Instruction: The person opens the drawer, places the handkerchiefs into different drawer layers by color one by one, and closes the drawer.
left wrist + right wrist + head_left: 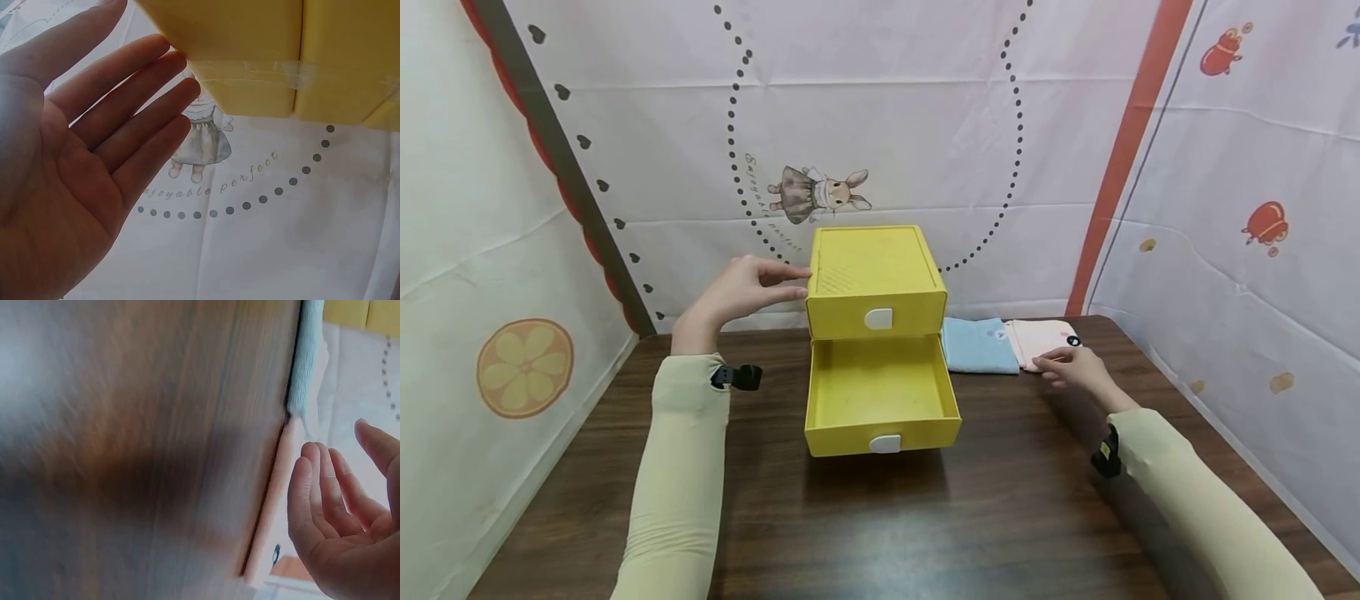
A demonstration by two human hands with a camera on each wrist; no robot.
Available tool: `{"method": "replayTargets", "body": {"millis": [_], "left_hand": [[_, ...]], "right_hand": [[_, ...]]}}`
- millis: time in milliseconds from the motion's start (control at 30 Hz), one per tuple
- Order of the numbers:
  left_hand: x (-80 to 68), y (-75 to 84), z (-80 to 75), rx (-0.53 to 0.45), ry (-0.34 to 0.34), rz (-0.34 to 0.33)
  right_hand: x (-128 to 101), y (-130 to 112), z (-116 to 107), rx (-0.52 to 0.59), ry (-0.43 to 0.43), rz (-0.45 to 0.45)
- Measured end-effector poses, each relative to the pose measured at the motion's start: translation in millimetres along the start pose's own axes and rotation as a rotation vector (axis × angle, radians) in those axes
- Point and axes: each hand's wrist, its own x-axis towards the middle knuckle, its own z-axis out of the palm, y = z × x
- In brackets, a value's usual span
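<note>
A yellow two-tier drawer box stands at the middle of the table, its lower drawer pulled out and the upper drawer pushed in. My left hand touches the box's upper left side with straight fingertips; the left wrist view shows its spread fingers beside the yellow wall. To the right of the box lie a folded light blue cloth and a folded pink cloth, side by side. Over the pink cloth's front edge hovers my right hand, fingers loosely bent, nothing held. Contact there cannot be made out.
Dark brown wooden tabletop lies under everything. A printed white curtain hangs behind and along both sides, close to the table's edges. Clear tape runs across the box's side. The pulled-out drawer juts forward with a white handle.
</note>
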Motion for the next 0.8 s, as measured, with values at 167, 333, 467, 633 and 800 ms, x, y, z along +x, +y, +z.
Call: {"method": "replayTargets", "body": {"millis": [167, 333, 467, 633, 800], "left_hand": [[-0.2, 0.8, 0.2, -0.001, 0.0, -0.001], [-1.1, 1.5, 0.3, -0.002, -0.001, -0.002], [-1.0, 0.6, 0.5, -0.007, -0.002, -0.002], [-0.4, 0.2, 0.8, -0.002, 0.004, 0.007], [-0.3, 0.6, 0.6, 0.007, 0.008, 0.018]], "right_hand": [[8, 10, -12, 0.034, 0.047, 0.027], [14, 19, -21, 0.064, 0.084, 0.058], [17, 25, -29, 0.111, 0.104, 0.066], [20, 30, -36, 0.156, 0.147, 0.082], [24, 37, -41, 0.165, 0.203, 0.097]]}}
